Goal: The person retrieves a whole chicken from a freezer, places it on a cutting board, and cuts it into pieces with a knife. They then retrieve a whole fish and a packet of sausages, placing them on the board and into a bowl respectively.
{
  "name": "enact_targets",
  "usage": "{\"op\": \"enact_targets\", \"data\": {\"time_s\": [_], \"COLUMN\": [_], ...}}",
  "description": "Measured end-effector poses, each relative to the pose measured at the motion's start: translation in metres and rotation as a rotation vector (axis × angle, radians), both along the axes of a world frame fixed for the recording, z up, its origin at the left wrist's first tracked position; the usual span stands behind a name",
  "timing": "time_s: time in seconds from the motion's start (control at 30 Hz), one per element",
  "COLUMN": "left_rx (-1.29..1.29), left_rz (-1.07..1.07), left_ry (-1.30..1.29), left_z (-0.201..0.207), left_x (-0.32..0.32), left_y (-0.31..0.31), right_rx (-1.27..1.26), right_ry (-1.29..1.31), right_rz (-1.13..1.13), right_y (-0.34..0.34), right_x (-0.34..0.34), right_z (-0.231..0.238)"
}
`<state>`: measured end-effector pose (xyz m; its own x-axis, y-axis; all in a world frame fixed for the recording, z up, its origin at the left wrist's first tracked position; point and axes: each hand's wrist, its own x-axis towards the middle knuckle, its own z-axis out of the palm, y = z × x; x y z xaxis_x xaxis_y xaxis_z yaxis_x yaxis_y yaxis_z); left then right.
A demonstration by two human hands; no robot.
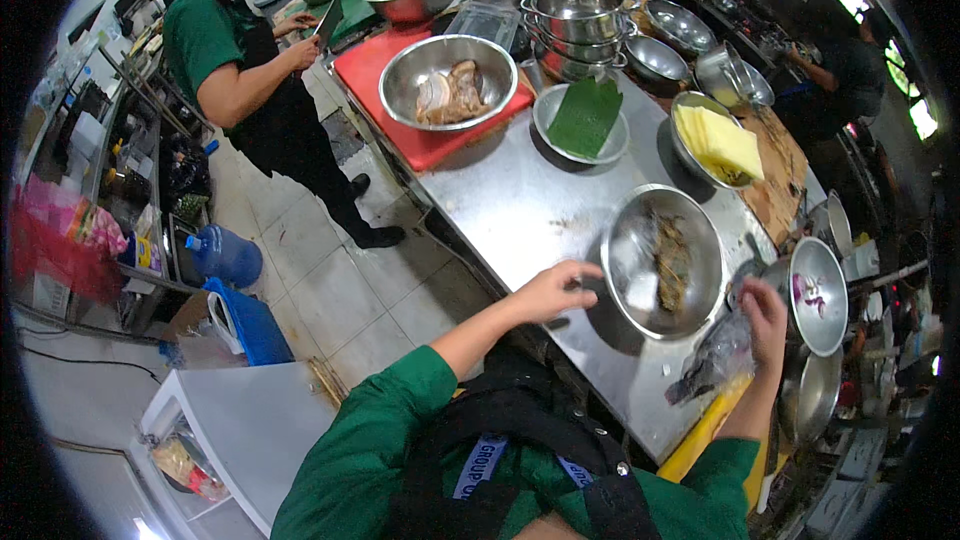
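A steel mixing bowl [622, 240] sits on the metal table in front of me, with a clump of brownish-green, leafy-looking food [670, 262] inside. Beside its left rim is my left hand [558, 292], open, fingers loosely curled and holding nothing. My right hand [766, 318] hovers off the bowl's right side, its fingers bent but apart, with nothing visible in them. Below that hand lies a crumpled clear plastic bag [712, 358] with something dark inside. Close to the right hand stands another steel bowl [822, 325] holding a few purple pieces.
Farther along the table [480, 180] are a bowl of meat [450, 95] on a red board [365, 65], a plate with a green leaf [585, 118], yellow sheets in a bowl [715, 140] and stacked pots [578, 15]. A co-worker [240, 70] holds a knife at the far left.
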<state>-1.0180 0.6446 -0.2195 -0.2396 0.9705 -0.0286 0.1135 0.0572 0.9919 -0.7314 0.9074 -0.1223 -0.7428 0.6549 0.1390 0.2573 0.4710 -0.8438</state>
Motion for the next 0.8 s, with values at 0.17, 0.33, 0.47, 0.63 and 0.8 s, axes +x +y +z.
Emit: {"op": "enact_targets", "data": {"time_s": [0.17,0.33,0.47,0.63,0.8], "left_rx": [0.016,-0.305,-0.288,-0.273,-0.260], "left_rz": [-0.347,0.296,0.859,1.029,0.990], "left_ry": [0.106,-0.256,-0.473,-0.385,-0.250], "left_z": [0.028,0.050,0.049,0.029,0.032], "left_x": [-0.085,-0.192,-0.250,-0.315,-0.362], "left_y": [-0.019,-0.088,-0.108,-0.094,-0.098], "right_rx": [0.131,0.132,-0.385,-0.743,-0.729], "right_ry": [-0.149,-0.073,0.043,0.430,0.310], "right_rz": [0.233,0.079,-0.149,-0.147,-0.289], "right_y": [0.096,0.166,0.221,0.302,0.367], "right_x": [-0.181,-0.349,-0.454,-0.549,-0.546], "right_z": [0.024,0.002,-0.035,-0.094,-0.144]}}
